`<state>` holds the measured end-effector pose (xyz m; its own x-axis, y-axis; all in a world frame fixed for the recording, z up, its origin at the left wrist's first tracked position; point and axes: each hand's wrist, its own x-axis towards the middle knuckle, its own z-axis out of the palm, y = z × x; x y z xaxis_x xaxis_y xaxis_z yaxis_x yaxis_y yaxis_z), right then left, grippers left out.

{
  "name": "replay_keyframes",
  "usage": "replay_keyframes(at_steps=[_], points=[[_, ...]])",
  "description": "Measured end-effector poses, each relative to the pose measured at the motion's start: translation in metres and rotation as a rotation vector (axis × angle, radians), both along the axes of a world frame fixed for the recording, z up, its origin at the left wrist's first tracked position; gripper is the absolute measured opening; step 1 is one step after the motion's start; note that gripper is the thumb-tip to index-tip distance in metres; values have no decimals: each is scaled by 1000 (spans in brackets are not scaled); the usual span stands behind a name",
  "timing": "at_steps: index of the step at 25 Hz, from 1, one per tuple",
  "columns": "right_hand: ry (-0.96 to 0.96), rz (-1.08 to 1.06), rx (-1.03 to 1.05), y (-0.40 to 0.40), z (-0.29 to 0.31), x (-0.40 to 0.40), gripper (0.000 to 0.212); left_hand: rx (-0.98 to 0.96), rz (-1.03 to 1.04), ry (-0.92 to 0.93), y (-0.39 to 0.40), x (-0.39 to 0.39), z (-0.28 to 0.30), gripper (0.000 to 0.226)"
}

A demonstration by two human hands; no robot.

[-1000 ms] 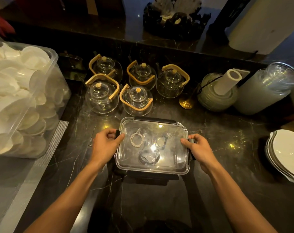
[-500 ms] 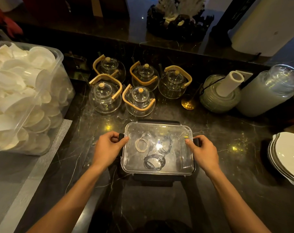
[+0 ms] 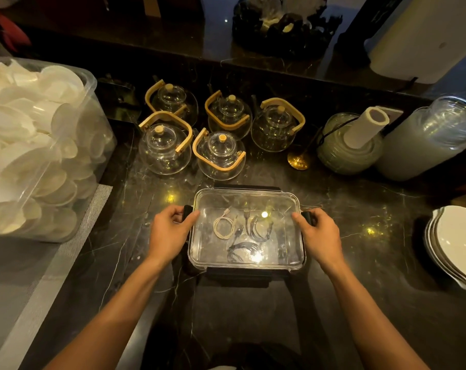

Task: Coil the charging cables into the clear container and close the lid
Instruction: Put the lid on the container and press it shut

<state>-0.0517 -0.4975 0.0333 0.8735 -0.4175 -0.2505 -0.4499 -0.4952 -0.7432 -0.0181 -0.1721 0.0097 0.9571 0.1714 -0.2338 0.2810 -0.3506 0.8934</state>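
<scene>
- The dark marble counter carries everything.
- The clear container sits at centre with its lid on.
- My left hand, at nine o'clock of the container, curls round the black side latch.
- My right hand, at three o'clock, grasps the opposite latch.
- Inside, a white cable lies coiled at ten o'clock, with dark cables beside it.

A restaurant or café service counter: glass teapots, stacked plates, binned spoons
</scene>
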Motion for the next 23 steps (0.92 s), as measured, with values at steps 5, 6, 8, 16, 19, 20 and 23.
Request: replay_keyframes(at_steps=[5,6,8,16,19,20,23], points=[[-74,-19,142,-6,3,-6,37,-135,-29,-6,3,-5,-2,9],[-88,-27,139,-7,3,-8,35,-152,-26,1,4,-8,-2,8],[-90,-41,144,-8,0,-10,33,-129,-17,10,1,-11,-2,9],[-30,-20,94,-12,-12,-8,32,-92,6,23,-3,-18,-5,16],[-33,-145,398,-12,-16,-15,29,-246,15,63,-5,-25,-4,21],[-35,-192,445,-11,-17,-18,25,-231,53,58,-7,-26,-3,20],[-91,-230,264,-8,-18,-23,21,8,149,-13,-12,-32,-1,31]])
